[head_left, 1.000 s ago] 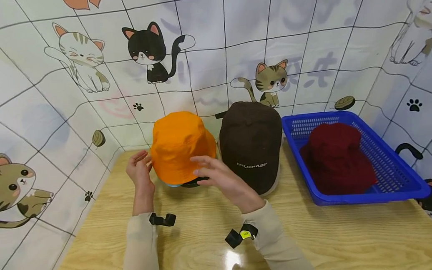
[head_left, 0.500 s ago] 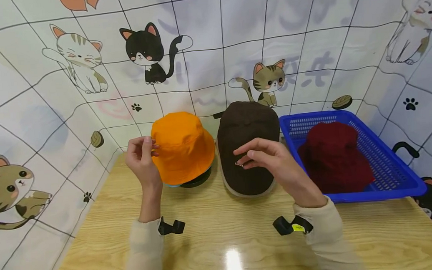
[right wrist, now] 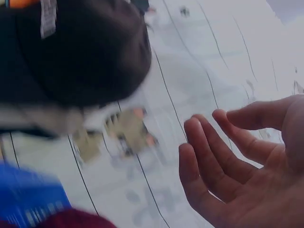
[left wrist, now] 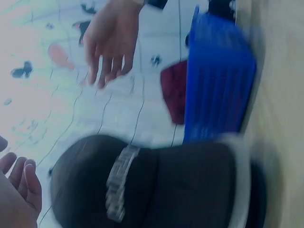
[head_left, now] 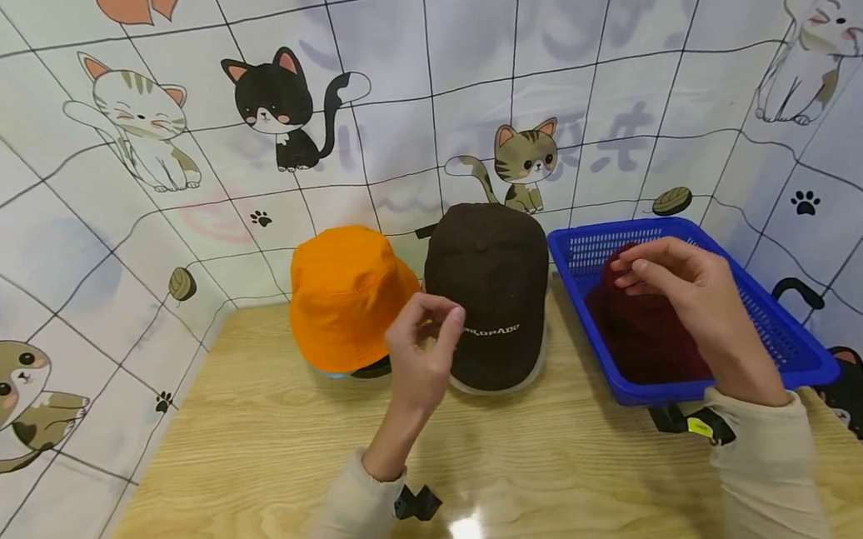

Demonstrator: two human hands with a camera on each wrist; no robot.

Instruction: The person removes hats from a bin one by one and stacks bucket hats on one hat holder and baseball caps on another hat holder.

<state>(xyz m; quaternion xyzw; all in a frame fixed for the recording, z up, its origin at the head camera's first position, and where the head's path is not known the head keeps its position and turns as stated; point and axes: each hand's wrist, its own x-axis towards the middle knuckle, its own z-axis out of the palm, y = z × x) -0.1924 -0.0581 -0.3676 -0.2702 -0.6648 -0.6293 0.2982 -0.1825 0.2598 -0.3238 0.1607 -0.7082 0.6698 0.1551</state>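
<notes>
In the head view my left hand (head_left: 425, 362) hovers in front of the dark brown baseball cap (head_left: 489, 290), fingers loosely bent and holding nothing. The cap carries white COLORADO lettering. My right hand (head_left: 693, 305) hangs over the blue plastic basket (head_left: 628, 394), its relaxed fingers overlapping the dark red bucket hat (head_left: 635, 339) inside it. From the right wrist view, nothing lies between the fingers (right wrist: 213, 175) of that hand. An orange bucket hat (head_left: 343, 301) sits left of the cap, with a black and light-blue edge showing under its brim.
A wooden table (head_left: 265, 473) runs under everything. Behind it stands a wall sheet (head_left: 391, 122) printed with cats and grid lines. A black hook-shaped piece (head_left: 797, 292) shows beyond the basket's right side. A pale rim shows beneath the cap's brim.
Both hands have left the orange bucket hat and moved right. The right hand has passed the cap to the basket, and the left hand has come across to the cap. The hats stay put.
</notes>
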